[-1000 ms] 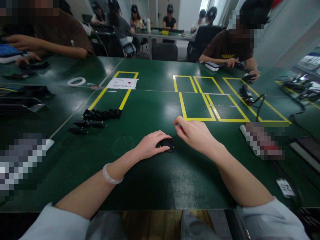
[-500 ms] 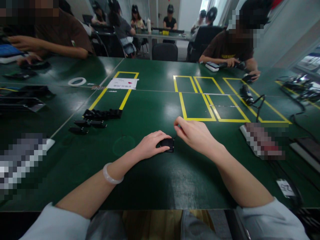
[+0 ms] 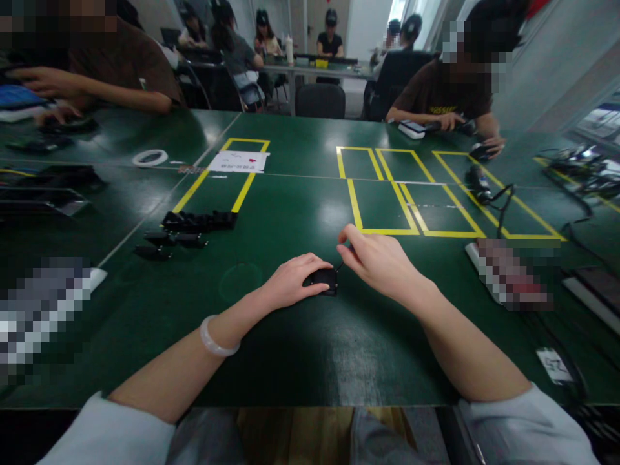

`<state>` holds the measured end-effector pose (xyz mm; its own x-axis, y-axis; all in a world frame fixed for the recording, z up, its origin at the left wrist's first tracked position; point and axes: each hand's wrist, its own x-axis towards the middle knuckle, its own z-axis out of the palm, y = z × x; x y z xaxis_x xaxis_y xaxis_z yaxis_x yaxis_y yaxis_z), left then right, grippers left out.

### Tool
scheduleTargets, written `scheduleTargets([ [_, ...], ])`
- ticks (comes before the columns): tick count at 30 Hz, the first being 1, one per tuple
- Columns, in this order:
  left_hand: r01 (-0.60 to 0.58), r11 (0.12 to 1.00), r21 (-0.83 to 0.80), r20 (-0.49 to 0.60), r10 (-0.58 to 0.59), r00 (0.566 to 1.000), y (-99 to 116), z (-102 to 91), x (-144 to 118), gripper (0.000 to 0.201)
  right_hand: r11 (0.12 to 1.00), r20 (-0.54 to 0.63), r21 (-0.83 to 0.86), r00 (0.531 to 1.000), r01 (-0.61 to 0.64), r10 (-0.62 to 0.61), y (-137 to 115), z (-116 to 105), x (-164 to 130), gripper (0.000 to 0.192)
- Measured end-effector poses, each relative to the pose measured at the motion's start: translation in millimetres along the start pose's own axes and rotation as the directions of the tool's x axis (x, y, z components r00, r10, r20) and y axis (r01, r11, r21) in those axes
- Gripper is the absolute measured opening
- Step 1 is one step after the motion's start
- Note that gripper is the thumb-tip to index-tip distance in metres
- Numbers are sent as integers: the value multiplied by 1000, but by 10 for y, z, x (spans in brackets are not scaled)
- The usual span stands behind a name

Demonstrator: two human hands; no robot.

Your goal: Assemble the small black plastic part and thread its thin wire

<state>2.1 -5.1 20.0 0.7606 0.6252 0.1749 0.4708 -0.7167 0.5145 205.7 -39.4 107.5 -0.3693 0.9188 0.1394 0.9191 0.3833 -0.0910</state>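
On the green table (image 3: 290, 349), a small black rectangular part (image 3: 324, 280) with tiny shiny spots along its right edge lies in front of me. My left hand (image 3: 295, 279) closes on it from the left, thumb along the near side and fingers along the far side. Above its far right corner, my right hand (image 3: 375, 255) is pinched around a thin dark rod (image 3: 341, 264). The rod's tip reaches that corner; most of it is hidden by the fingers, so its kind cannot be made out.
Several black parts (image 3: 198, 221) lie to the left, near a paper label (image 3: 238, 161) and a white tape roll (image 3: 150, 158). Yellow tape outlines (image 3: 387, 231) mark the table. Blurred devices stand at both sides, with cables (image 3: 504, 210) at right. Co-workers (image 3: 450, 90) sit across.
My right fingers have shifted very slightly around the thin rod. My left hand and the black part stay in place.
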Motion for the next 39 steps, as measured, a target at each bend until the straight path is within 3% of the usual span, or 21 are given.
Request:
scheduleTargets([
  [4,0,1000,-8,-6,0,1000,-8,5,-1,35,997,29,-69,999,-25,27,10,2,13,30],
  [11,-1,1000,-3,2,1,1000,-7,0,0,36,1000,-23,7,1000,7,-7,12,12,-5,26],
  [17,-2,1000,-12,2,2,1000,5,-10,5,36,998,1,-68,1000,-3,3,19,29,9,29],
  [39,-8,1000,-9,9,8,1000,1,-10,5,35,999,-15,-52,1000,13,-13,18,13,-5,29],
])
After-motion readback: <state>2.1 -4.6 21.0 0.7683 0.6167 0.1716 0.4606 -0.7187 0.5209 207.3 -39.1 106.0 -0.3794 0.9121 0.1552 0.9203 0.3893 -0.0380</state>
